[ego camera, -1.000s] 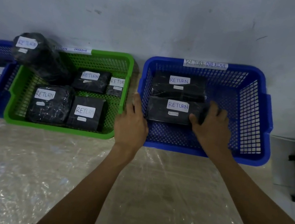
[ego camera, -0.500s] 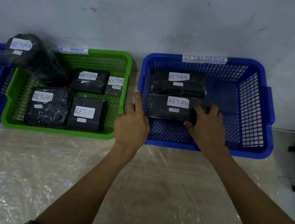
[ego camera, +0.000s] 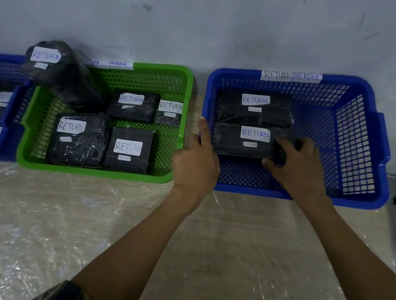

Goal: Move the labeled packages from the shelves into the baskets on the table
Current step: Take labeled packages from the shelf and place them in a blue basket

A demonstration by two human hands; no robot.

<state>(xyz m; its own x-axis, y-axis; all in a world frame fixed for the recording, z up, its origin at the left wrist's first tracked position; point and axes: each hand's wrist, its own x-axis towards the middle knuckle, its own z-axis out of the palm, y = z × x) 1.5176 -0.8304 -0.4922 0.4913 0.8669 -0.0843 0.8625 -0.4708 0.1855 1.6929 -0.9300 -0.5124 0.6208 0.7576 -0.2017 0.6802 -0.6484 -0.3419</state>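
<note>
The right grip now curls its fingers round the right end of the near package, where a second ago they lay flatter. I judge it is being settled against the far package in the blue basket. The left grip rests at the basket's left wall, but I cannot tell whether it clasps it.

Head view, sole: wide-angle, worn high, facing forward and down, near over table set against wall
</note>
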